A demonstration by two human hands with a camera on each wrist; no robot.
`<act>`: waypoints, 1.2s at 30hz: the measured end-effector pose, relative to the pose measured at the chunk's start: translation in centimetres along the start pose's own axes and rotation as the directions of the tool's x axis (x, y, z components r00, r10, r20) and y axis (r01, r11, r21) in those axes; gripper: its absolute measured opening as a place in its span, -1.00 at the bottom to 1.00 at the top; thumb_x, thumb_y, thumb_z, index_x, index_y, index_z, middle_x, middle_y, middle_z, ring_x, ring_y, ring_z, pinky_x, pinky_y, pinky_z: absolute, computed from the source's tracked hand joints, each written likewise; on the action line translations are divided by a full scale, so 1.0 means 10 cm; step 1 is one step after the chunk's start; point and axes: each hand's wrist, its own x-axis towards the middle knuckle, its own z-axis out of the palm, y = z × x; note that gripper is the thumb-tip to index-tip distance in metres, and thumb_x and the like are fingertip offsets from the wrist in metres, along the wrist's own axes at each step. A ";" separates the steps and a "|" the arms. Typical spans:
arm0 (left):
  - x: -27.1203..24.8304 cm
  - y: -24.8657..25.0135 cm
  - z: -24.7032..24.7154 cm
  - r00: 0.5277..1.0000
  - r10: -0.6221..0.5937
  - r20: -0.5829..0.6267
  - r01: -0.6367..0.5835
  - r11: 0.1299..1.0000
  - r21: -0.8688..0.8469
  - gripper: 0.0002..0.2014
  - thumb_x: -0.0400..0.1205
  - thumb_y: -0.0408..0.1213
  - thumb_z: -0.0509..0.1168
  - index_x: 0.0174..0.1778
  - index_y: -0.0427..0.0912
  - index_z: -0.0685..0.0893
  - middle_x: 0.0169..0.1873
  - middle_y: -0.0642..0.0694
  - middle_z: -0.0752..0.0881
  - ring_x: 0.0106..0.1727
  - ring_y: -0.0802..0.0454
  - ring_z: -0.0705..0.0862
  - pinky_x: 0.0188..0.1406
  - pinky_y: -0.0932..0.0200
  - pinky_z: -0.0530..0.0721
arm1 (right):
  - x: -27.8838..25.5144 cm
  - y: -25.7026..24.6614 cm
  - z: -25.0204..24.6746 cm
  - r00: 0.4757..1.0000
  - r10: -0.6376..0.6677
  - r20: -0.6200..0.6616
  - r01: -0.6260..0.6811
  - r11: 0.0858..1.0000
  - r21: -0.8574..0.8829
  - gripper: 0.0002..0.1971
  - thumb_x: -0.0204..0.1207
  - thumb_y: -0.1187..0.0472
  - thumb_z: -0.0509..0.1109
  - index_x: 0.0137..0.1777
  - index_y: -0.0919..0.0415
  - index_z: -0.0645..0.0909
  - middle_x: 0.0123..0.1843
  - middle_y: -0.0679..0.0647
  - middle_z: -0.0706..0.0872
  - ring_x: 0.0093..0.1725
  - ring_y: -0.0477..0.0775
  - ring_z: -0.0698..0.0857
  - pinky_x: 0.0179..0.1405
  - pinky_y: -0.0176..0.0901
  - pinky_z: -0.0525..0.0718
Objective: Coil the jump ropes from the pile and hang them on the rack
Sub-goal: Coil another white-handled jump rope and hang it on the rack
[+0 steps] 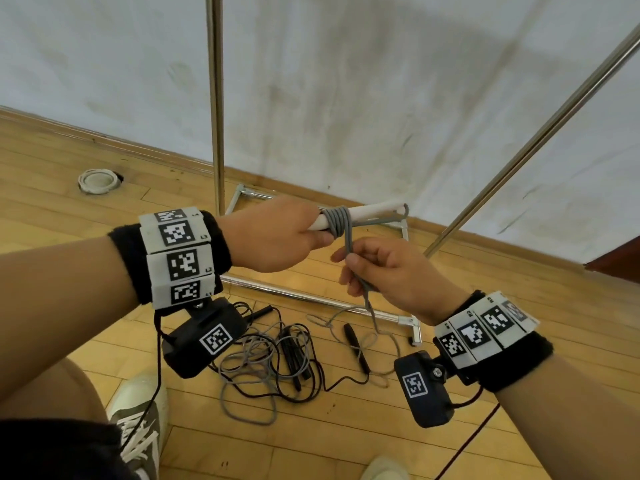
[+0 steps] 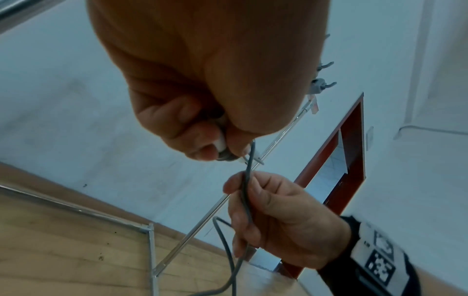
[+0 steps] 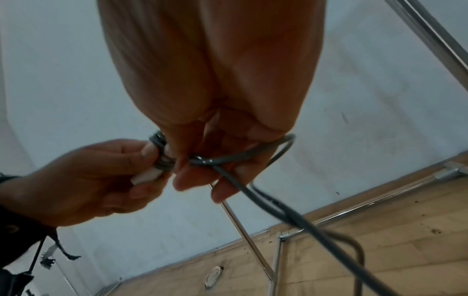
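My left hand [image 1: 277, 233] gripped the white handles [image 1: 372, 210] in front of the rack [image 1: 217, 98]; my right hand [image 1: 388, 271] pinched the grey jump rope [image 1: 349, 240], mid-wrap. Next, I judged, another turn around them, keeping tension. The pile [image 1: 277, 355] lay on the floor.

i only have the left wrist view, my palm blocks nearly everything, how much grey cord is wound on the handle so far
Observer: Several turns of the grey cord sit bunched on the white handles, right beside the left hand.
Operator: is there more rope left in the pile
Observer: Yes, black ropes with black handles lie tangled on the wooden floor below your hands.
Operator: how much grey cord is still loose
Observer: From the right hand it drops to the floor and loops into that pile.
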 end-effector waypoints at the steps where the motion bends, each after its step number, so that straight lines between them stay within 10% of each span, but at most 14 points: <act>1: -0.01 0.01 -0.01 1.000 0.015 0.007 -0.014 1.000 -0.027 -0.74 0.75 -0.05 0.20 -0.22 -0.05 0.56 -0.40 0.01 0.64 -0.44 0.08 0.58 -0.42 0.16 0.52 | 0.00 0.02 0.00 1.000 0.001 0.000 -0.001 1.000 -0.025 -0.83 0.71 0.33 0.26 0.10 0.26 0.70 -0.23 0.14 0.72 -0.30 0.05 0.68 -0.22 -0.13 0.71; 10: -0.08 0.06 -0.06 0.996 0.067 0.058 -0.053 0.975 -0.215 -0.74 0.74 -0.08 0.23 -0.24 -0.07 0.59 -0.55 0.16 0.64 -0.59 0.26 0.51 -0.56 0.39 0.47 | -0.02 0.09 -0.06 0.976 -0.137 -0.171 0.115 0.985 -0.133 -0.76 0.50 0.08 0.45 -0.22 0.29 0.68 -0.29 0.33 0.72 -0.28 0.25 0.71 -0.20 0.21 0.71; 14: -0.05 0.03 -0.06 1.000 0.001 0.009 0.001 0.973 -0.232 -0.76 0.73 -0.04 0.23 -0.20 -0.05 0.60 -0.55 0.13 0.65 -0.58 0.25 0.53 -0.54 0.36 0.51 | -0.03 0.07 -0.08 0.970 -0.181 -0.160 0.159 0.977 -0.145 -0.72 0.58 0.04 0.34 -0.12 0.27 0.70 -0.43 0.06 0.54 -0.42 0.02 0.59 -0.35 -0.15 0.73; 19: 0.02 -0.01 -0.09 0.993 -0.103 -0.062 0.086 0.969 -0.233 -0.74 0.73 -0.03 0.22 -0.07 -0.17 0.64 -0.43 0.02 0.68 -0.50 0.12 0.59 -0.43 0.15 0.56 | -0.03 0.11 -0.08 0.988 -0.085 -0.128 0.083 0.996 -0.015 -0.70 0.78 0.28 0.11 0.07 0.16 0.71 -0.24 0.03 0.62 -0.27 -0.03 0.55 -0.24 -0.25 0.56; 26: -0.05 0.09 -0.14 1.000 -0.002 -0.016 -0.004 0.945 -0.327 -0.76 0.74 -0.10 0.24 -0.06 -0.22 0.62 -0.46 -0.01 0.67 -0.51 0.10 0.59 -0.47 0.18 0.57 | -0.02 0.09 -0.11 0.990 -0.133 -0.049 0.136 0.988 0.072 -0.87 0.64 0.46 0.31 0.07 0.30 0.65 -0.13 0.19 0.78 -0.12 0.09 0.79 0.05 -0.10 0.76; 33: -0.12 0.12 -0.19 0.998 0.056 0.025 -0.044 0.935 -0.352 -0.79 0.74 -0.14 0.23 -0.13 -0.17 0.61 -0.52 0.04 0.66 -0.56 0.16 0.56 -0.54 0.29 0.53 | 0.01 0.16 -0.14 0.982 -0.167 -0.087 0.149 0.971 -0.185 -0.84 0.65 0.12 0.33 -0.07 0.10 0.72 -0.41 -0.19 0.61 -0.33 -0.14 0.64 -0.18 0.02 0.81; 36: -0.12 0.10 -0.20 0.997 0.061 0.037 -0.043 0.931 -0.362 -0.80 0.74 -0.14 0.24 -0.14 -0.14 0.62 -0.52 0.03 0.65 -0.56 0.15 0.56 -0.55 0.30 0.52 | 0.02 0.16 -0.11 0.984 -0.162 -0.072 0.154 0.983 -0.101 -0.70 0.56 0.02 0.33 -0.13 0.31 0.63 -0.32 -0.07 0.69 -0.28 -0.08 0.72 -0.18 -0.05 0.80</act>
